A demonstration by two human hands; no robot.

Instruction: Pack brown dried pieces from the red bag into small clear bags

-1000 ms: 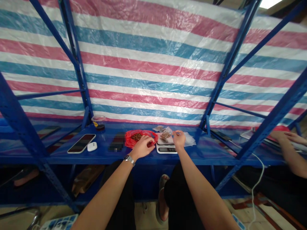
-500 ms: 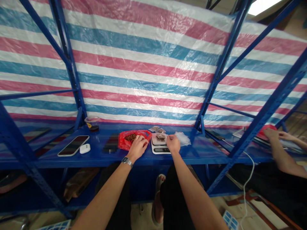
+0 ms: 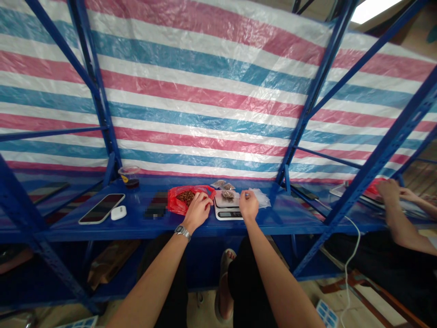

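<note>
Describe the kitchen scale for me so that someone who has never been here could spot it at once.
Find the long blue metal shelf below the pink, white and blue striped tarp. Near its middle, just right of the red plastic bag, sits a flat white digital scale. It stands out by the dark readout along its front edge, with the person's right hand right beside it.

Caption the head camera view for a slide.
Left hand at a red plastic bag of brown pieces, right hand by a digital scale on a blue steel shelf.
</note>
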